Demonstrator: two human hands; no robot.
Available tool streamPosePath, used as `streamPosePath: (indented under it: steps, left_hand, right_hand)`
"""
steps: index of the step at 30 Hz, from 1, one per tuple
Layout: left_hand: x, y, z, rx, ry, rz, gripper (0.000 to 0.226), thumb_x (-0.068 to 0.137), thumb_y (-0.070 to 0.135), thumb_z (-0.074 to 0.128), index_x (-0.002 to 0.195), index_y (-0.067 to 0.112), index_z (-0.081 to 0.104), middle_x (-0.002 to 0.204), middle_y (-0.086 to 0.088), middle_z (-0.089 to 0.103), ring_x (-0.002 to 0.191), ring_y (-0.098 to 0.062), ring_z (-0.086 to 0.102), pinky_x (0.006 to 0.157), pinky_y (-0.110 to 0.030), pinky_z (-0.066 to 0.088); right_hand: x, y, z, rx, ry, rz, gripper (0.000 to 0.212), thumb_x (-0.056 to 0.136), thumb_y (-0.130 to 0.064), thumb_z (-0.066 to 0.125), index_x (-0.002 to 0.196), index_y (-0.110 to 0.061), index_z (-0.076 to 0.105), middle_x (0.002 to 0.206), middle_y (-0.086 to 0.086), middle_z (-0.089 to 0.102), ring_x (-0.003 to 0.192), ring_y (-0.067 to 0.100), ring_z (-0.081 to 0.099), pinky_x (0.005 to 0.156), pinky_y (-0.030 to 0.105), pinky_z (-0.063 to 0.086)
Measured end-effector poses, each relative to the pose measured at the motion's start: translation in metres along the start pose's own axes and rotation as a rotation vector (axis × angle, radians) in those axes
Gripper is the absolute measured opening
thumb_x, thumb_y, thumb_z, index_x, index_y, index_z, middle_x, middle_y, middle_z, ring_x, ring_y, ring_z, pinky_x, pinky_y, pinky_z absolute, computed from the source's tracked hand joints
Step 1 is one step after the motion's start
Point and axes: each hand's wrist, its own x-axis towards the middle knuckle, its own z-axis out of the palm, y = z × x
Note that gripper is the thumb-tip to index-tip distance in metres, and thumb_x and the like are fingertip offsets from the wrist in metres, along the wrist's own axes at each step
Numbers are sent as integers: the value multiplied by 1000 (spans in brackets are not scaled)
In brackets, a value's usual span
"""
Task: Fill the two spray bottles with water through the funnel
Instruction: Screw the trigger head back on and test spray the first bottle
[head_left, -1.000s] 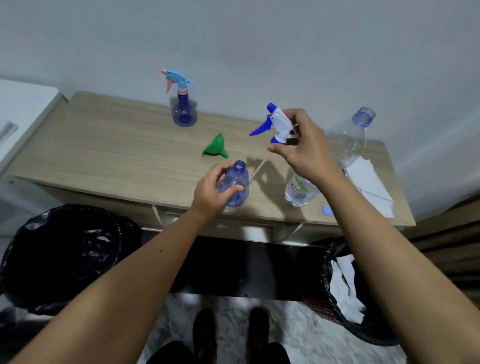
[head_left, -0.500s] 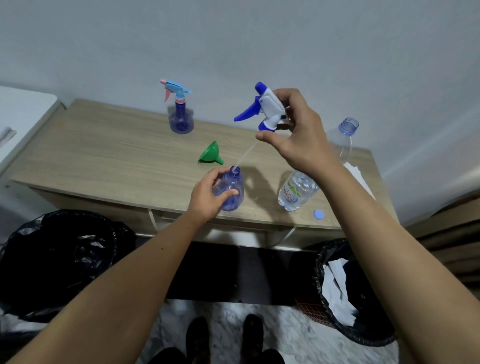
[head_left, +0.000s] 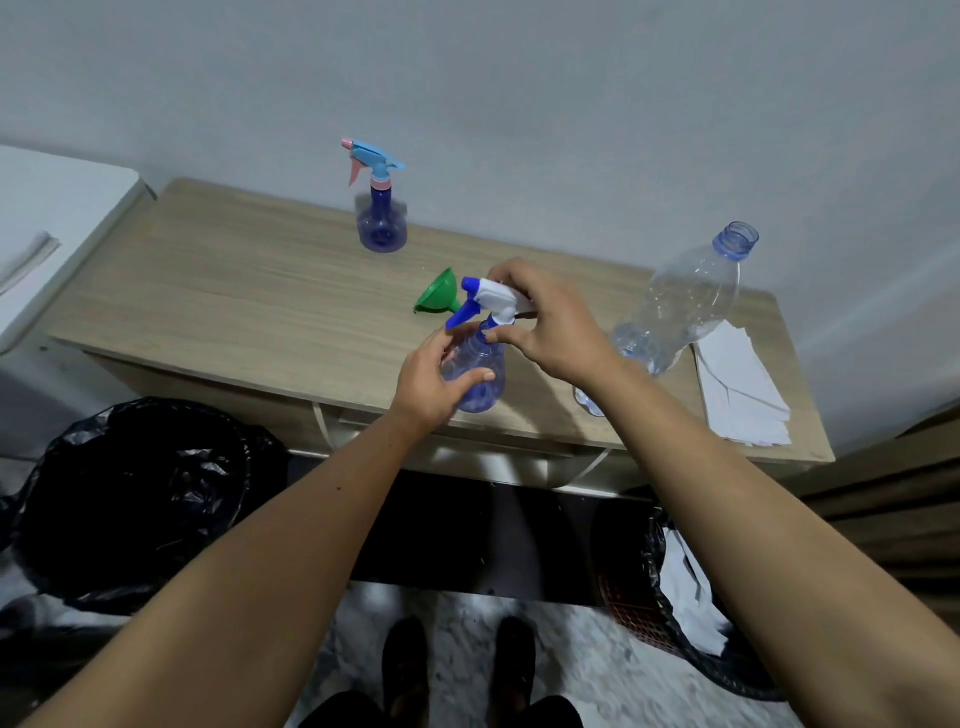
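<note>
Left hand: fingers wrapped around the near spray bottle.
Right hand: pinches the trigger head at the neck.
Bottle axis: upright; nozzle points left.

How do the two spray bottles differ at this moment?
The near bottle is gripped by the left hand, while the right hand holds its blue and white head; the far bottle stands alone, untouched. The far bottle's head is light blue and pink. Both have clear blue bodies.
</note>
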Motion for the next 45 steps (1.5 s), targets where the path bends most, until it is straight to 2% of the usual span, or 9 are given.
streamPosePath:
  steps: [5,15,19,24,26,32,36,41,45]
  left_hand:
    - [1,-2,0,2,-1,-25,79,77,39,87,149,22,59,134,5,71,125,-13,68,109,-46,55]
    - [-1,-1,3,-11,20,-40,82,73,54,82,143,16,63,130,4,71,124,-17,69,108,-44,56]
    - [-1,-3,4,-34,13,-34,78,74,52,83,143,21,62,132,5,71,126,-14,68,110,-41,55]
    - [-2,-8,8,-45,44,4,69,79,38,87,140,17,63,136,-1,70,127,-19,67,110,-51,54]
    - [-2,-10,9,-57,51,1,70,80,33,87,143,15,62,138,-2,70,129,-20,67,112,-51,53]
    - [-2,-10,10,-73,52,6,68,79,35,87,141,19,62,137,-3,70,127,-20,67,112,-46,54]
    - [-2,-11,10,-78,49,14,65,81,32,86,138,15,64,134,-4,72,124,-22,69,109,-48,55]
    - [-2,-10,10,-59,65,20,65,80,32,87,137,12,64,130,-4,73,120,-20,70,108,-40,56]
    - [-2,-12,10,-24,63,36,65,80,36,86,136,10,64,126,-5,73,116,-22,71,103,-44,57]
  right_hand:
    - [-1,8,10,-15,1,-1,47,75,-8,87,113,-20,62,101,-11,67,89,14,64,81,33,59]
    - [3,16,20,-40,-72,-19,48,79,-12,85,120,-20,61,110,-7,68,96,16,66,85,37,59]
    - [5,24,18,-123,-143,-3,34,84,-22,73,117,-14,67,108,2,68,95,22,66,85,44,58]
    - [2,29,20,-108,-86,112,31,84,-35,87,99,-16,67,88,-3,67,76,18,60,67,31,42]
    - [0,30,23,-41,-57,182,34,78,-39,91,96,-23,68,86,-4,71,76,16,66,67,25,49]
    - [-15,33,34,241,18,250,29,83,-11,86,110,-18,77,99,-4,78,89,7,74,84,23,57]
    - [-15,34,41,330,103,380,44,68,-12,99,102,-6,71,89,-1,74,69,-2,67,72,18,56]
    - [-20,40,43,450,113,393,38,79,2,88,113,-6,71,99,6,75,82,2,72,84,23,59]
    - [-20,39,49,462,168,418,39,74,-6,94,107,-5,74,94,6,76,79,6,71,84,28,61]
